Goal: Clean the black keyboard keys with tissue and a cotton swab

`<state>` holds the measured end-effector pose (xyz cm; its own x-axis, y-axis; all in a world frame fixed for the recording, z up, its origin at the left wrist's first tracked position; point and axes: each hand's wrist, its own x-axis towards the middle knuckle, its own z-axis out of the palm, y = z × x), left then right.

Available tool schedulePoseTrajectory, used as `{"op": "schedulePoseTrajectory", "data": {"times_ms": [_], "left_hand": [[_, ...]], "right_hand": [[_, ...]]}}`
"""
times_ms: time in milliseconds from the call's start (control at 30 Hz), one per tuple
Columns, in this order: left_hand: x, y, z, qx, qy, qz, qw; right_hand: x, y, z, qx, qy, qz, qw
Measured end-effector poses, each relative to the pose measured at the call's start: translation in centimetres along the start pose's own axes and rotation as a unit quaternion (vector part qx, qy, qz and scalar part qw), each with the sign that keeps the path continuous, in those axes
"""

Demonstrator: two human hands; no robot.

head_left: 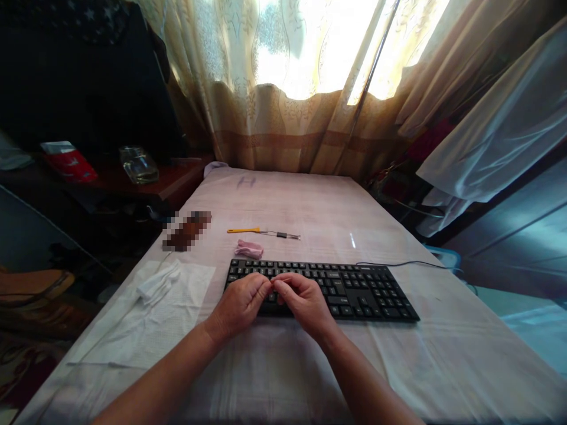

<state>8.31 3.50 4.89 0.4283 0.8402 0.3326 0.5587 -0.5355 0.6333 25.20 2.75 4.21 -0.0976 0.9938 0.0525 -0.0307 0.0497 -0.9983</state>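
Note:
A black keyboard [354,292] lies across the cloth-covered table. Over its left part, my left hand [245,300] and my right hand [305,300] meet at the fingertips. Both are closed in a pinch, and whatever they hold between them is too small to make out. Just behind the keyboard lies a folded pink cloth [249,249]. Farther back are a yellow-handled tool [243,230] and a thin metal tool with a dark grip [282,235].
White paper towels [177,319] lie at the left, with a blurred brown object [186,231] behind them. A glass jar [139,166] and a red packet [71,162] stand on the side desk. The keyboard's cable [407,263] runs right.

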Motion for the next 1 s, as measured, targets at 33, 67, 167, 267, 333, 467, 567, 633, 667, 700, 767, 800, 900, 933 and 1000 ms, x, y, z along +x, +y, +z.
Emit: {"op": "schedulePoseTrajectory", "data": {"times_ms": [33, 67, 167, 267, 333, 467, 567, 633, 667, 700, 767, 800, 900, 933, 1000], "left_hand": [[0.3, -0.3, -0.3, -0.001, -0.006, 0.005, 1.000], [0.5, -0.7, -0.7, 0.000, -0.010, 0.007, 1.000], [1.3, -2.6, -2.3, 0.027, 0.008, -0.004, 1.000], [1.8, -5.2, -3.6, 0.057, 0.079, -0.037, 0.995], [1.9, -6.9, -4.1, 0.070, 0.128, -0.052, 0.988], [1.6, -9.0, -3.8, 0.053, 0.182, -0.084, 0.978], [1.3, -9.4, -3.3, 0.013, 0.175, -0.115, 0.978], [1.2, -9.6, -3.1, -0.006, 0.163, -0.133, 0.978], [1.2, -9.6, -3.0, -0.014, 0.157, -0.142, 0.977], [1.2, -9.7, -3.0, -0.023, 0.153, -0.151, 0.976], [1.2, -9.8, -3.0, -0.039, 0.147, -0.168, 0.974], [1.2, -9.9, -3.0, -0.045, 0.144, -0.174, 0.973], [1.3, -9.9, -3.0, -0.050, 0.140, -0.173, 0.974], [1.3, -9.9, -3.0, -0.046, 0.139, -0.168, 0.975], [1.2, -9.8, -3.1, -0.035, 0.138, -0.157, 0.977]], "right_hand": [[0.4, -0.1, 0.0, 0.000, -0.001, 0.003, 1.000], [0.9, -0.2, -0.1, -0.006, -0.001, 0.004, 1.000], [3.1, -0.3, -0.5, -0.047, 0.011, -0.004, 0.999], [5.8, 0.2, -0.5, -0.109, 0.029, -0.029, 0.993], [7.2, 0.9, -0.3, -0.159, 0.027, -0.049, 0.986], [8.3, 2.2, 0.3, -0.254, 0.019, -0.095, 0.962], [8.0, 2.7, 0.4, -0.300, 0.014, -0.141, 0.943], [7.7, 2.8, 0.3, -0.322, 0.009, -0.165, 0.932], [7.7, 2.8, 0.3, -0.332, 0.007, -0.174, 0.927], [7.6, 2.8, 0.3, -0.340, 0.006, -0.180, 0.923], [7.6, 2.8, 0.3, -0.354, 0.003, -0.188, 0.916], [7.6, 2.8, 0.3, -0.360, 0.001, -0.190, 0.913], [7.5, 2.7, 0.3, -0.375, -0.004, -0.196, 0.906], [7.4, 2.7, 0.3, -0.381, -0.006, -0.198, 0.903], [7.3, 2.7, 0.3, -0.392, -0.010, -0.203, 0.897]]}}
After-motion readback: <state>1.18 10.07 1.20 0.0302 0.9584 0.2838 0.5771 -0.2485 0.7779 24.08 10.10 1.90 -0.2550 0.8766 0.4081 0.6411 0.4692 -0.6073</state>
